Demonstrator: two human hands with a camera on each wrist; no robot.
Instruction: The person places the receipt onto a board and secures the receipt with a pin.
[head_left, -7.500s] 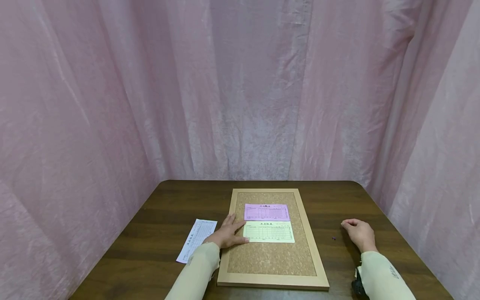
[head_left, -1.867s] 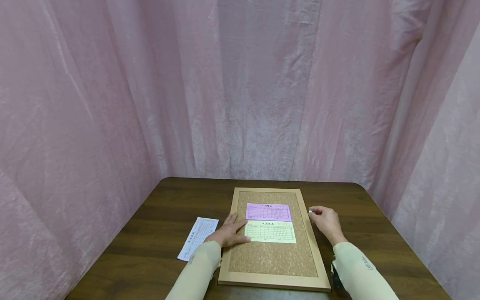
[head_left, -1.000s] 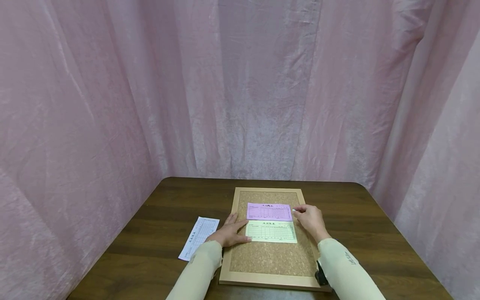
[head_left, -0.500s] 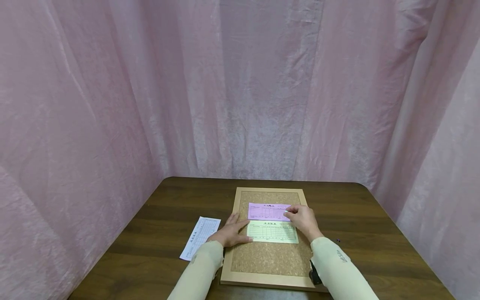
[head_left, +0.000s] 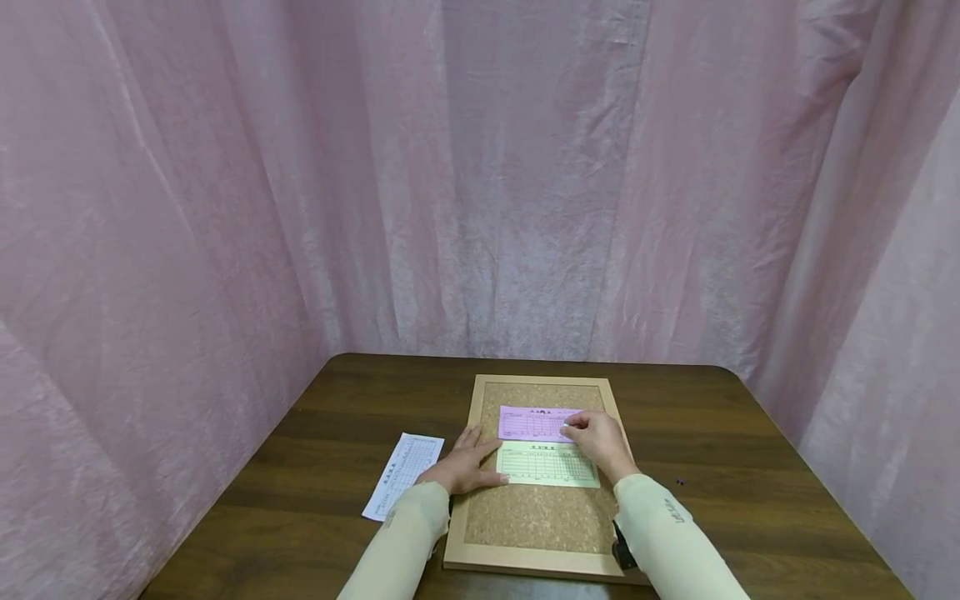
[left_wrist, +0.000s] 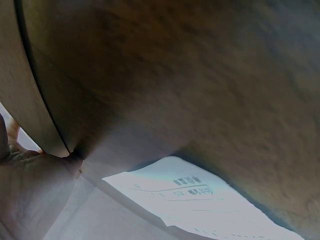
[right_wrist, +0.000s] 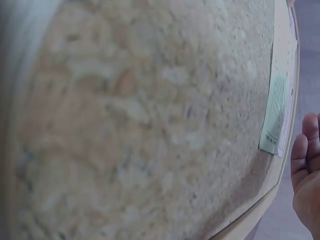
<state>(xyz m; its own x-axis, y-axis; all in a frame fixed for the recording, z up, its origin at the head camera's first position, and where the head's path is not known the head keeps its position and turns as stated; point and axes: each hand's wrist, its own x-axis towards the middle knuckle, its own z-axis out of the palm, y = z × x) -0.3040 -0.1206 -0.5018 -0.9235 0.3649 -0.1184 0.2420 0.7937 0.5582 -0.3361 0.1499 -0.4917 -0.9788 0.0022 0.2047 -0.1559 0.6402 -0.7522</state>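
Note:
A framed cork board point(head_left: 540, 521) lies on the table with a purple printed slip point(head_left: 528, 423) on its upper part. Just below that slip is a pale green one point(head_left: 543, 465). My left hand point(head_left: 468, 468) rests with spread fingers on the board's left frame, fingertips at the green slip's left edge. Over the right end of the purple slip, my right hand point(head_left: 600, 442) pinches a small pale push pin point(head_left: 566, 425) between thumb and forefinger. A small dark spot sits at the purple slip's top middle. The right wrist view shows cork, slip edges and part of my hand.
A white printed slip point(head_left: 403, 475) lies at a slant on the dark wooden table point(head_left: 322, 533), left of the board. Tiny dark purple bits point(head_left: 679, 481) lie right of the board. Pink curtains point(head_left: 480, 183) hang behind and at both sides.
From the table at the right, my right hand has come left across the board's frame with the pale push pin, onto the purple slip. My left hand has stayed on the board.

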